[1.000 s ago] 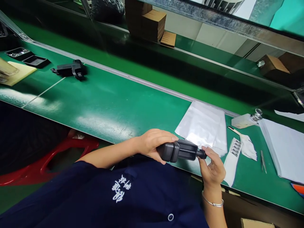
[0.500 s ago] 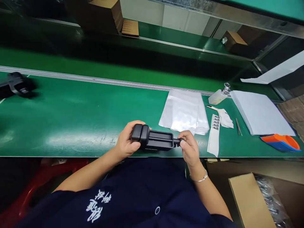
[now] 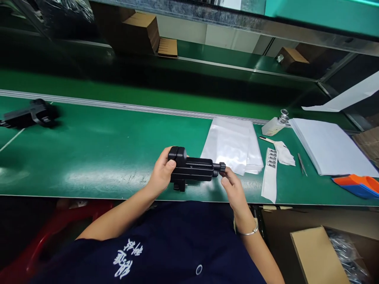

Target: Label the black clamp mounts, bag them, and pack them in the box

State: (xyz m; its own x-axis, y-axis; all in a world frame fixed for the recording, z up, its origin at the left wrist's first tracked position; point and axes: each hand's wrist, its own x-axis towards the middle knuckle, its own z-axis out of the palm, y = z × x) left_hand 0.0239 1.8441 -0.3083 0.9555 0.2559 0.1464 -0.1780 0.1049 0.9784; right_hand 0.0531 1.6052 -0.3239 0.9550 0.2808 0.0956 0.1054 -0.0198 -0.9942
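Observation:
A black plastic clamp-like part (image 3: 192, 169) is held level just above the near edge of the green belt (image 3: 103, 146). My left hand (image 3: 161, 173) is wrapped round its thick left end. My right hand (image 3: 231, 187) pinches the small knob at its right end with thumb and fingertips. A short tab sticks down from the part near my left hand. A silver bracelet sits on my right wrist.
A stack of clear plastic bags (image 3: 232, 144) lies just right of the part. Beyond it are a label strip (image 3: 270, 173), a cloth (image 3: 284, 154), a small bottle (image 3: 275, 124), tweezers (image 3: 302, 165), white sheets (image 3: 328, 146) and orange-blue trays (image 3: 357, 185). Another black part (image 3: 31, 114) rests far left. A cardboard box (image 3: 318, 256) stands below right.
The part has been turned about its long axis, so the open slotted face no longer shows and a tab points down. My right hand slid under the knob end. The view shifted slightly.

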